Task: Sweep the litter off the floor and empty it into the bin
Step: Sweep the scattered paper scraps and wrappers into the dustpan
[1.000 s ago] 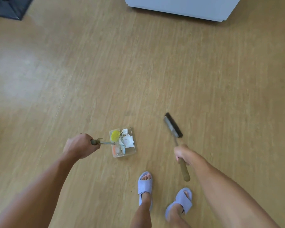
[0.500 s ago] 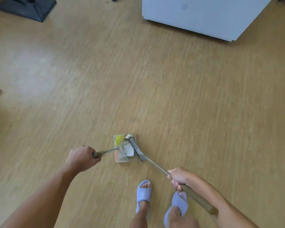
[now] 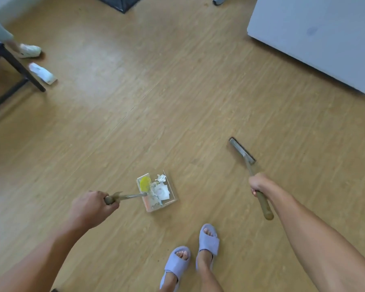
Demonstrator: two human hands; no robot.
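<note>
Looks swept, with litter [image 3: 159, 187] piled in the pan [image 3: 156, 192] out on the floor [image 3: 177, 102] by the feet [image 3: 208, 239], left hand [image 3: 91, 207] curled round its handle, right hand [image 3: 258, 185] gripping the brush [image 3: 241, 151] (head well apart from the pan), leaving the carry and tip into a bin not in view.

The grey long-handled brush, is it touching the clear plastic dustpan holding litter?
Apart. The head view shows bare wooden floor between the grey long-handled brush and the clear plastic dustpan.

Bare floor [image 3: 177, 91] ahead; white cabinet [image 3: 316, 39] right, chair leg [image 3: 23, 70] left.
</note>
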